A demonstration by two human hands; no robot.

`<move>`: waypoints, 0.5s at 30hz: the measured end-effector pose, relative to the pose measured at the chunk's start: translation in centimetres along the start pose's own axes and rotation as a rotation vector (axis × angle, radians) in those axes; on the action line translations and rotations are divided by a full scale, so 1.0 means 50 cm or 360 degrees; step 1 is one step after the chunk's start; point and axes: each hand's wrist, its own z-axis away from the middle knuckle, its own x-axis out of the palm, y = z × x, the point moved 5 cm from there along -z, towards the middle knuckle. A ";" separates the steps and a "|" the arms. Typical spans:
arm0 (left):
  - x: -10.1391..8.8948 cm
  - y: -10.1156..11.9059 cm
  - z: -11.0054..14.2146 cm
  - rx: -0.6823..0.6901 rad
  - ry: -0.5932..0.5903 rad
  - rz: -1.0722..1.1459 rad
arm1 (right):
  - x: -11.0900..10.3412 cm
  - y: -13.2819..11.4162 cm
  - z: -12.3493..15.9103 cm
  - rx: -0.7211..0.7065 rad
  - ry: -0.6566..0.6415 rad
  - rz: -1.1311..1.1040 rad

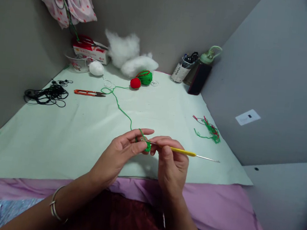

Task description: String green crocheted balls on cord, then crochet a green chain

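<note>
Between the thumb and fingers of my left hand is a small piece of green crochet work. Green yarn runs over the left fingers and back across the table. My right hand grips a crochet hook with a yellow handle and metal ends. The hook's left tip reaches the crochet piece near my left thumb; whether it sits inside a stitch I cannot tell. Farther back lie a green yarn ball and a small red yarn ball, side by side.
Orange thread snips and tangled black cord lie left. White stuffing, a white yarn ball and a box with scissors stand behind. A pen cup, bottle, dark phone-like slab and yarn scraps are right.
</note>
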 end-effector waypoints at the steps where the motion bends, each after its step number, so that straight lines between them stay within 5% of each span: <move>1: 0.003 0.000 -0.001 0.0013 0.0013 0.0011 | 0.002 -0.005 0.002 -0.0055 -0.0010 0.0076; 5: 0.006 -0.010 -0.003 0.0006 0.0130 0.0131 | 0.014 -0.028 0.021 -0.0467 -0.0053 0.0720; 8: 0.003 -0.027 -0.004 -0.0219 0.0085 0.0354 | 0.017 -0.038 0.031 -0.0676 -0.0076 0.0976; 11: -0.003 -0.032 -0.004 -0.0376 0.0009 0.0479 | 0.000 -0.038 0.020 -0.0487 0.0050 0.0697; 15: -0.003 -0.014 -0.002 -0.0131 0.0132 0.0387 | 0.002 -0.030 0.002 -0.0201 0.0119 0.0261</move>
